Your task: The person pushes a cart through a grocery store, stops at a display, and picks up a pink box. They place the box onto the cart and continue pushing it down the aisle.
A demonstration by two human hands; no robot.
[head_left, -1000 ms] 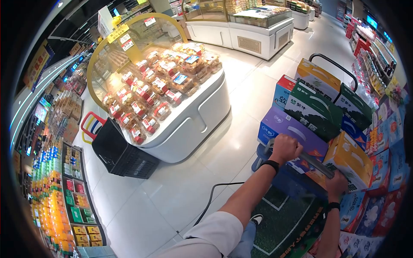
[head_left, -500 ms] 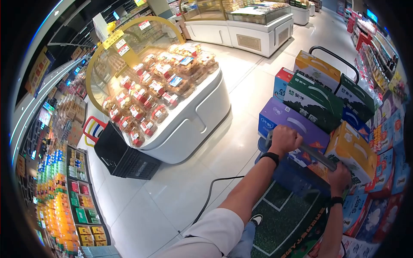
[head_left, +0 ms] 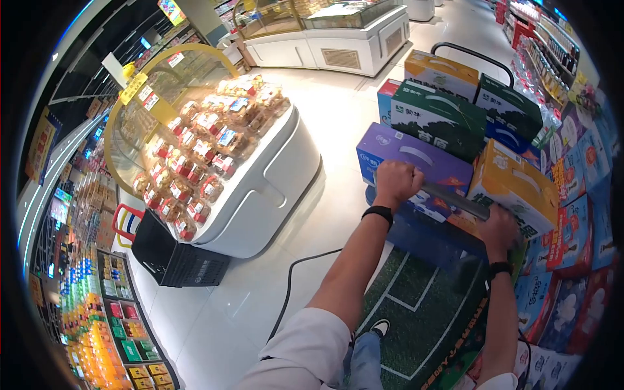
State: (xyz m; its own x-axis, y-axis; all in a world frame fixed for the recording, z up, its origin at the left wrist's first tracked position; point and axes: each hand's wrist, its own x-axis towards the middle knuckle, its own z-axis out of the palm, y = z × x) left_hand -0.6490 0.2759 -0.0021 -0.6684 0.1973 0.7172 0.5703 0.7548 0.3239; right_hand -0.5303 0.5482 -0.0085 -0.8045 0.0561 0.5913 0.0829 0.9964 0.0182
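Observation:
My left hand (head_left: 398, 184) is closed around the left part of a grey bar, the push handle (head_left: 458, 200) of a loaded cart. On the right end of the same handle my right hand (head_left: 499, 227) is wrapped; its fingers are partly blurred. Just beyond the handle sits a purple carton (head_left: 406, 151) on the cart's blue deck (head_left: 432, 227). A yellow carton (head_left: 520, 185) stands to the right. Behind are two dark green cartons, the nearer one (head_left: 448, 123) having a white carry strip, and another yellow carton (head_left: 442, 77) farther back.
Left of the cart stands a white display counter (head_left: 273, 188) stacked with clear food packs. A black shopping basket (head_left: 185, 260) is on the floor beside it. Stacked boxed goods (head_left: 572, 227) line the right side. A dark cable (head_left: 289, 286) crosses the floor near a green mat (head_left: 390, 312).
The view has swung right, so the counter, cart and cartons appear farther left. The cartons also appear higher in the picture. Both hands keep their hold on the handle.

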